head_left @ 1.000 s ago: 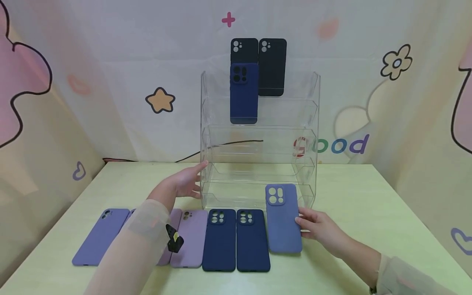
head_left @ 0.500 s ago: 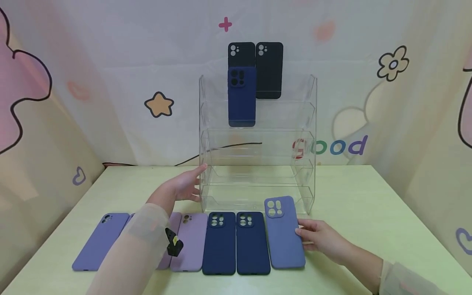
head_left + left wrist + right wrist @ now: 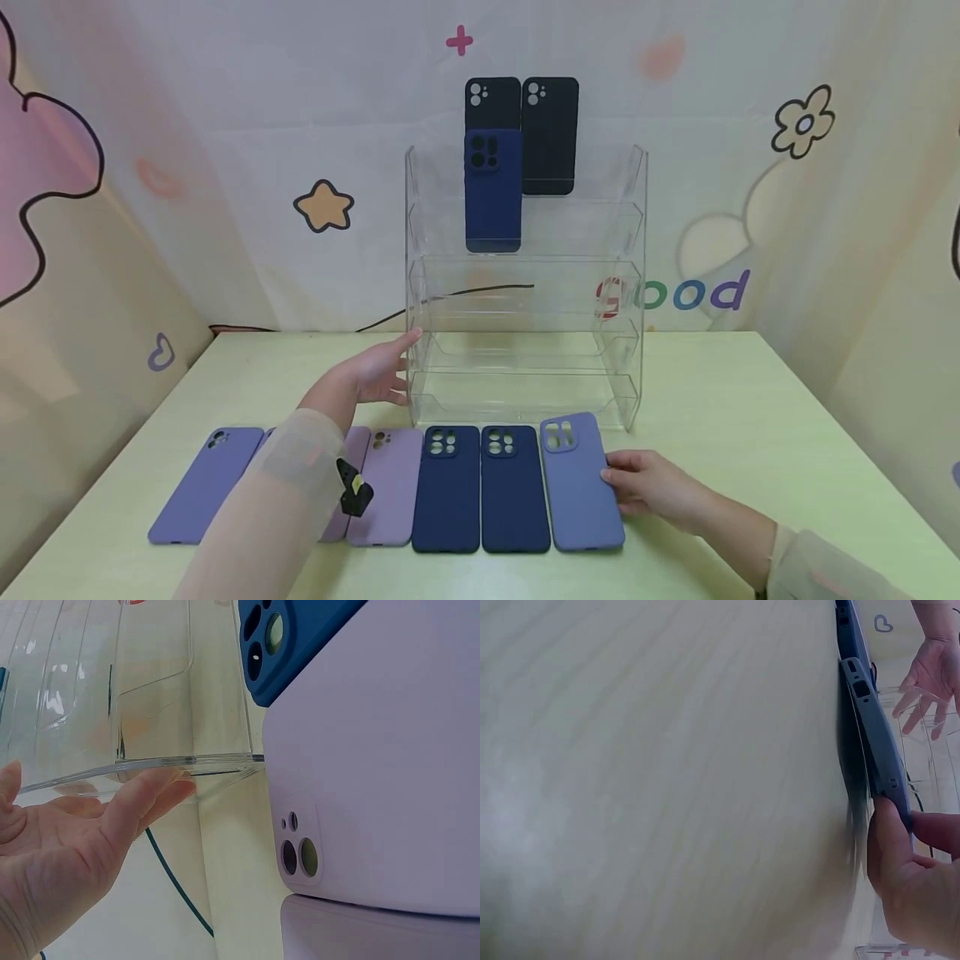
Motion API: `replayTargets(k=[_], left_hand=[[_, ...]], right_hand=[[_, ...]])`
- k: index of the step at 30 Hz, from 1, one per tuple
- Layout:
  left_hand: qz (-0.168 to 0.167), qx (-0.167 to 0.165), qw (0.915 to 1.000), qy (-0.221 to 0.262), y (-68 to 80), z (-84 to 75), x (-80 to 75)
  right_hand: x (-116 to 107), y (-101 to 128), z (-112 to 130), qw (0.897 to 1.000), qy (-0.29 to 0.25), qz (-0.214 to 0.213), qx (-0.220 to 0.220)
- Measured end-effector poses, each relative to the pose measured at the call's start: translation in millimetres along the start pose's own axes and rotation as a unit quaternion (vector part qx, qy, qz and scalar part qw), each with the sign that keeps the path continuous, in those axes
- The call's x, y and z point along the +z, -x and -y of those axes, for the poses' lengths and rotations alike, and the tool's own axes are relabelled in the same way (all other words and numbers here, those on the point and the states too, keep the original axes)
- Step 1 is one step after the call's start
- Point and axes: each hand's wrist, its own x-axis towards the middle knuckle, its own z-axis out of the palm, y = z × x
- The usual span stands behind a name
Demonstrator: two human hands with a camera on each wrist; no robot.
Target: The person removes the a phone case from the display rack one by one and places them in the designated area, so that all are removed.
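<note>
Fingers of right hand (image 3: 651, 490) pinch periwinkle case (image 3: 581, 483); left hand (image 3: 372, 374) touches rack (image 3: 525, 283).

Phone cases (image 3: 480, 487) lie in a row before the rack (image 3: 525, 333).

A slate-blue, soft matte phone case (image 3: 581, 483) with rounded corners lies back-up, pinched at its right long edge by the right hand (image 3: 648, 487). Its camera cut-out, with several round openings, sits at the end away from the person. The right wrist view shows the gripped edge (image 3: 877, 746) raised slightly. A clear acrylic tiered display rack (image 3: 525, 283) stands upright, its left side wall touched by the left hand's fingertips (image 3: 408, 340).
</note>
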Motion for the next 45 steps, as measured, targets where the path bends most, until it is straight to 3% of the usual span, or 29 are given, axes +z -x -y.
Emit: replayTargets(k=[9, 17, 26, 31, 38, 45], left_hand=[[0.0, 0.002, 1.0, 0.0, 0.2, 1.0, -0.8], [-0.003, 0.004, 1.0, -0.001, -0.2, 0.7, 0.1], [-0.004, 0.0, 1.0, -0.007, 0.2, 0.4, 0.4], [-0.006, -0.001, 1.0, -0.004, 0.5, 0.6, 0.6], [-0.01, -0.002, 0.9999, -0.008, 0.1, 1.2, -1.4], [-0.009, -0.004, 0.9998, -0.015, -1.2, 1.3, -2.4]], right_hand=[[5, -1, 2, 1.0, 0.006, -0.004, 0.016], [7, -3, 10, 0.994, 0.108, -0.016, 0.009], [11, -8, 20, 0.972, 0.223, -0.063, 0.042], [11, -9, 23, 0.96, 0.266, -0.085, 0.025], [9, -9, 37, 0.96, 0.27, -0.08, -0.015], [9, -11, 37, 0.941, 0.334, -0.057, 0.021]])
